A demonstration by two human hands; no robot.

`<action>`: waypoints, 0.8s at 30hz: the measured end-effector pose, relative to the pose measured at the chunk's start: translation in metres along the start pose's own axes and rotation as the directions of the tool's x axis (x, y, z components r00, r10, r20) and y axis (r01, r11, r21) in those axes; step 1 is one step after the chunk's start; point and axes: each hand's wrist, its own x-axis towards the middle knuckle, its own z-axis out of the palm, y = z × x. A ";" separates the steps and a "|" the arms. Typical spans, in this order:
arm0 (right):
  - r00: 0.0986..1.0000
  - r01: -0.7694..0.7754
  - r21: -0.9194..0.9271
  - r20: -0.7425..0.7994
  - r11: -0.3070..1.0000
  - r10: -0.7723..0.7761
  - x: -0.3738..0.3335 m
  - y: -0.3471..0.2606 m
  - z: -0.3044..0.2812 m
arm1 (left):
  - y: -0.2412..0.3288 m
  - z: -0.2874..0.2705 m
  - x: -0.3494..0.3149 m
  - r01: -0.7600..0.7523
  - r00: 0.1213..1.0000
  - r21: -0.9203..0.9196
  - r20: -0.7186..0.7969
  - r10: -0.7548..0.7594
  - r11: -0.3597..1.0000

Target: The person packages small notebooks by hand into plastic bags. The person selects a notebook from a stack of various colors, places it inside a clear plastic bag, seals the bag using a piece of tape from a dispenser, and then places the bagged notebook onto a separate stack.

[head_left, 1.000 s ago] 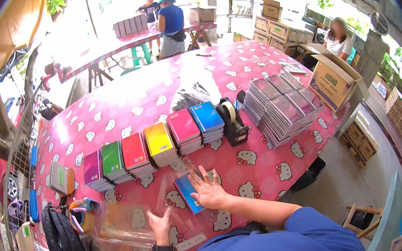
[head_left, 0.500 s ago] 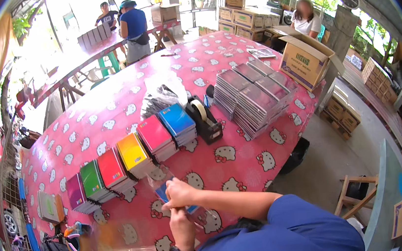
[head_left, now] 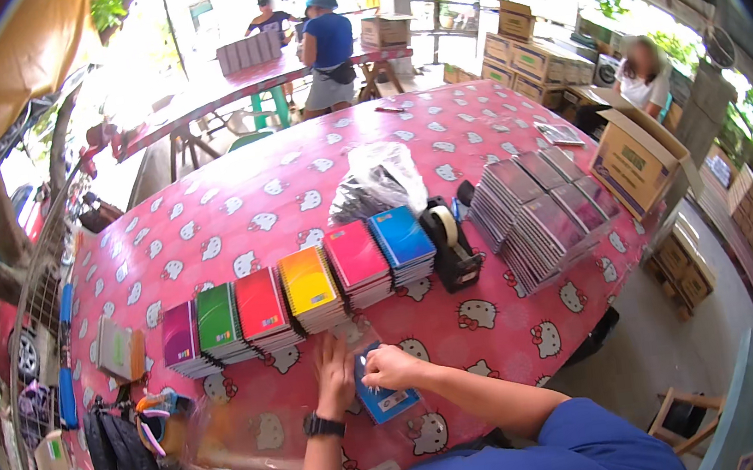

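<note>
containers: open brown carton, at r. edge of worktop, flaps spread; contents hidden from where i stand. clear plastic bag, behind notebook row, w/ dark items inside, kind unclear. black backpack, near l. corner; contents n/a to view. stacked cartons, at back beyond worktop.

hands: left hand, palm down, fingers straight & released, just l. of blue spiral notebook; black watch on that wrist. right hand, coming in from lower r., fingers bent down over upper part of same notebook; can't tell if they grip anything. notebook lies flat, slightly angled, nr. front edge of worktop, betw. hands & person's blue shirt.

surroundings: 6 stacks of spiral notebooks in a slanting row just beyond hands, l. to r.: purple stack, green stack, red stack, yellow stack, pink stack, blue stack. black tape dispenser w/ roll, beside blue stack; dark-covered stacks packed tog. to its r. loose clear plastic, spread l. of left forearm. co-worker in white top, by open carton; 2 more people at far table.
</note>
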 end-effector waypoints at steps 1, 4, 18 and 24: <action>0.999 -0.036 0.030 0.030 0.999 0.035 0.001 -0.001 -0.005 | 0.010 -0.005 0.017 -0.041 0.986 0.120 -0.155 0.060 0.992; 0.999 -0.034 0.109 -0.008 0.994 0.035 -0.004 0.009 -0.004 | 0.025 -0.010 -0.002 -0.016 0.934 0.144 -0.351 0.066 0.989; 0.960 0.233 -0.390 0.237 0.891 -0.148 -0.046 0.004 -0.040 | 0.037 0.000 -0.070 0.091 0.995 0.060 -0.047 -0.088 0.994; 0.977 0.014 -0.384 0.203 0.923 0.069 -0.042 0.008 -0.034 | 0.030 0.010 -0.072 0.106 0.986 -0.010 0.131 -0.104 0.994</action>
